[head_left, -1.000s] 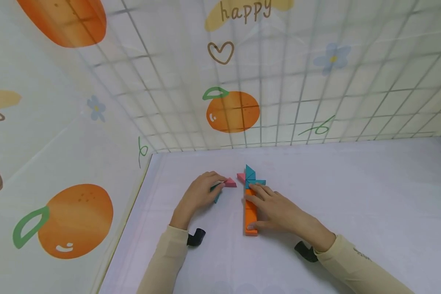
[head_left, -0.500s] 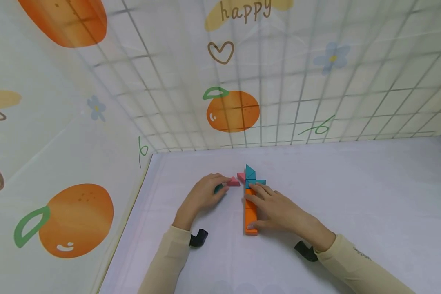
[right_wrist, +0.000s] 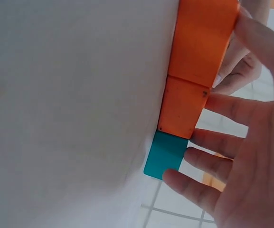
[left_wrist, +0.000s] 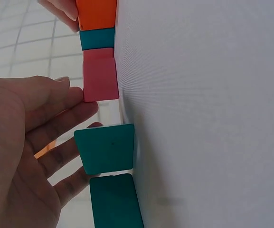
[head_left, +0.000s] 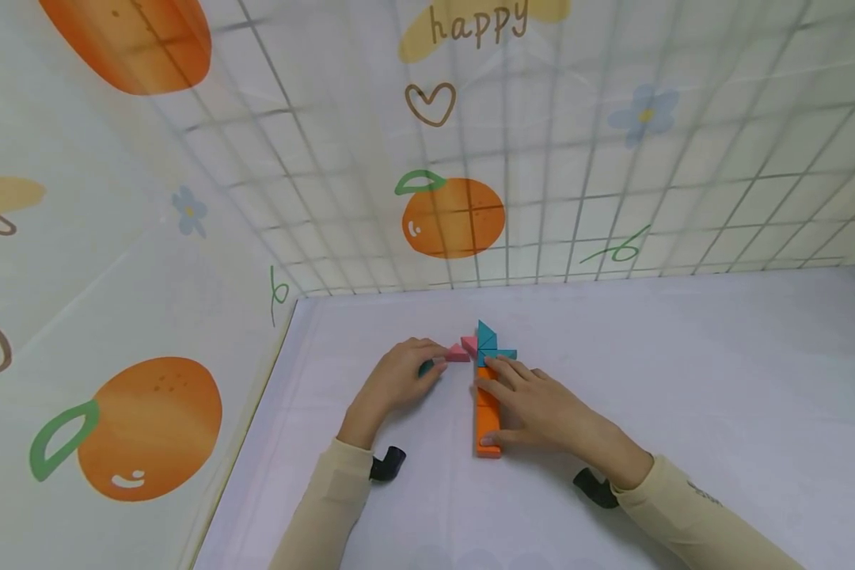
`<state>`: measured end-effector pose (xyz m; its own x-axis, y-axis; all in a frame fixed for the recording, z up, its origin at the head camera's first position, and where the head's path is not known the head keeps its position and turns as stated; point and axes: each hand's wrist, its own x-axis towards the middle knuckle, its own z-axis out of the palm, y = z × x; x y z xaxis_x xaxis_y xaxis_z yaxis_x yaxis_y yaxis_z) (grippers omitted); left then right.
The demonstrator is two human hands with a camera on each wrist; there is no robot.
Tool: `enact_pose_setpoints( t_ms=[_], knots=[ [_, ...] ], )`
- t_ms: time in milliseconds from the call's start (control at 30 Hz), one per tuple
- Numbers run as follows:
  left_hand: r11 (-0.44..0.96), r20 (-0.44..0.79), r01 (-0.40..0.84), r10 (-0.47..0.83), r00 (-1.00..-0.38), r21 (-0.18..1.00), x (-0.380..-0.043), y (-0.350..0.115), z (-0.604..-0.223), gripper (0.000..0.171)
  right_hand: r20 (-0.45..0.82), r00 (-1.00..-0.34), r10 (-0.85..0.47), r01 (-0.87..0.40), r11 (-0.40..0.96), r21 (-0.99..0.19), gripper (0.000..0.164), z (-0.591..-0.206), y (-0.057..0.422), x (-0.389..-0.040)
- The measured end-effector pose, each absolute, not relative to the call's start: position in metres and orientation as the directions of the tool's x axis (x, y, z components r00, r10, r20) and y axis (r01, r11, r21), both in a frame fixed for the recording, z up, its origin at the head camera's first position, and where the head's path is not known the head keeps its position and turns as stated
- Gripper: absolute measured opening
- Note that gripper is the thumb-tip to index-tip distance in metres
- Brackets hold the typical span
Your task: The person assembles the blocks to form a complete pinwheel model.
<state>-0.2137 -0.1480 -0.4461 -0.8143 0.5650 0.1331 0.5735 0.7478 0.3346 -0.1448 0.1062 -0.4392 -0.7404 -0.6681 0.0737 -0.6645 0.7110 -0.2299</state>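
Note:
My left hand [head_left: 399,376] touches the left end of a pink triangular block [head_left: 458,353] with its fingertips, fingers loosely extended. That block lies beside a second pink block [head_left: 469,343], which adjoins a cluster of teal triangular blocks [head_left: 488,337]. Below the cluster runs a column of orange blocks [head_left: 488,421]. My right hand [head_left: 545,408] rests along this column, its fingers spread over the orange and teal pieces and its thumb near the lower end. In the left wrist view, a teal block [left_wrist: 104,149] and another teal block [left_wrist: 117,202] stand by my left fingers, mostly hidden from the head view.
The blocks lie on a pale tabletop [head_left: 684,380]. A fabric backdrop [head_left: 556,142] with grid lines and printed oranges rises behind it and on the left. A black fitting [head_left: 388,465] sits at the left wrist and a second black fitting [head_left: 595,488] at the right wrist.
My left hand has slid slightly right, bringing the pink triangular block up to the other pink one. The teal block that stuck out below that hand is now mostly covered. The right hand stays put.

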Motion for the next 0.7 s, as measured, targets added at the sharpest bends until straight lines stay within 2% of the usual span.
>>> enact_pose_setpoints(
  t_ms=[367, 700],
  knots=[
    [0.751, 0.126, 0.579, 0.572, -0.811, 0.318, -0.2116, -0.1459, -0.4453, 0.031, 0.095, -0.725, -0.682, -0.685, 0.699, -0.205, 0.081, -0.4384, 0.109, -0.146],
    [0.753, 0.129, 0.576, 0.567, -0.813, 0.318, -0.2114, -0.1457, -0.4449, 0.03, 0.077, -0.741, -0.667, -0.665, 0.715, -0.215, 0.087, -0.4352, 0.1124, -0.1474]
  ],
)
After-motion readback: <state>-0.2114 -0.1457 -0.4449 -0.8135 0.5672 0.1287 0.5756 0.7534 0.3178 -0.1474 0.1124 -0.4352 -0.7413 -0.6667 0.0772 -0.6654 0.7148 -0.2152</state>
